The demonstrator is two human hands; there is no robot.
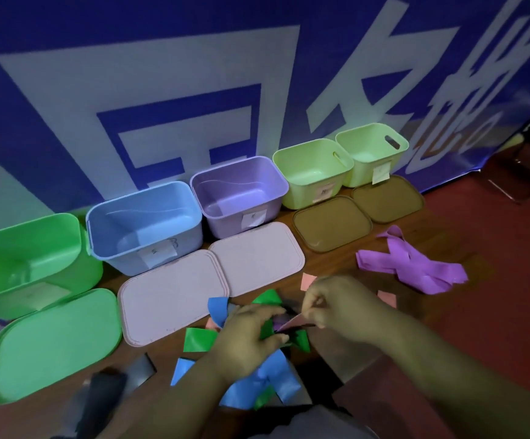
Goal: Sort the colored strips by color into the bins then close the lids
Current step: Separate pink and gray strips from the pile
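Note:
A mixed pile of green, blue, pink and black strips (200,339) lies on the wooden table in front of me. My left hand (251,335) presses down on the pile's middle. My right hand (330,301) pinches a pink strip (292,324) and lifts its end from the pile. A separate heap of purple strips (415,264) lies to the right. Open bins stand in a row at the back: green (26,248), blue (143,223), purple (238,191) and two pale green (312,172) (371,153).
Lids lie flat in front of the bins: a green lid (55,343), two pinkish lids (172,302) (257,258) and two brown lids (331,223) (387,199). Black strips (108,388) lie at the near left. A blue banner hangs behind the bins.

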